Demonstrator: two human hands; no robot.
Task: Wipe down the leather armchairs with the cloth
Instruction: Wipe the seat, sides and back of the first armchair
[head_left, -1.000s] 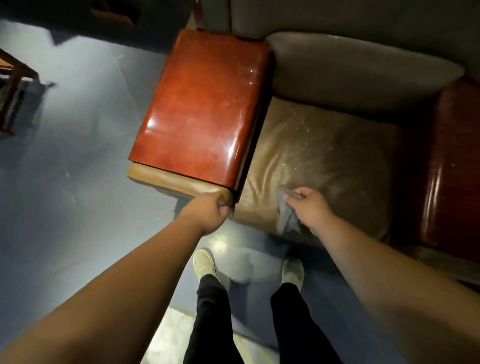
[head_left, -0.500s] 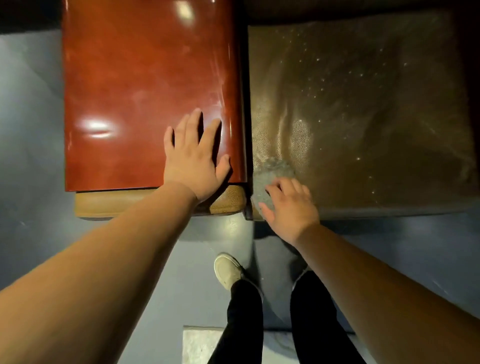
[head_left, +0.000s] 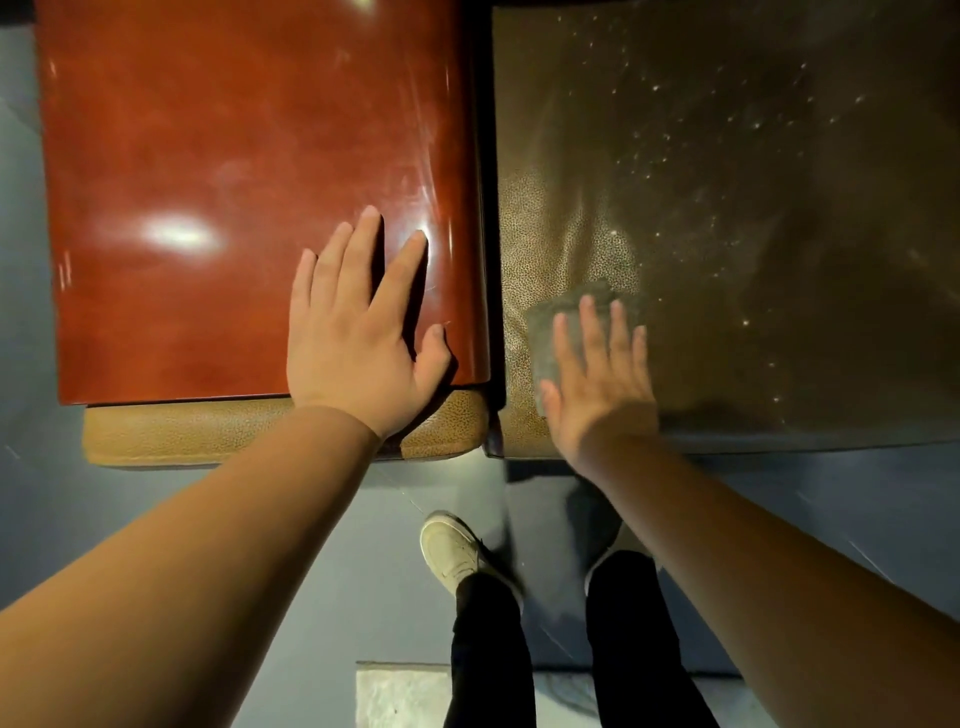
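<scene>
The armchair fills the upper frame: a glossy red-brown armrest top (head_left: 208, 182) on the left and a brown leather seat cushion (head_left: 753, 208) speckled with light dust on the right. My left hand (head_left: 358, 332) lies flat on the armrest near its front right corner, fingers straight and spread. My right hand (head_left: 597, 374) presses a small grey cloth (head_left: 550, 332) flat onto the cushion's front left corner, fingers straight. Most of the cloth is hidden under that hand.
Tan padding (head_left: 208, 431) juts out below the armrest's front edge. Blue-grey floor (head_left: 156, 519) lies in front of the chair, with my legs and a pale shoe (head_left: 452, 551) on it. A light floor patch (head_left: 400, 696) sits at the bottom edge.
My view has closed in over the chair. The left hand went from the armrest's front corner to lying flat on top. The right hand flattened and slid the cloth up the cushion.
</scene>
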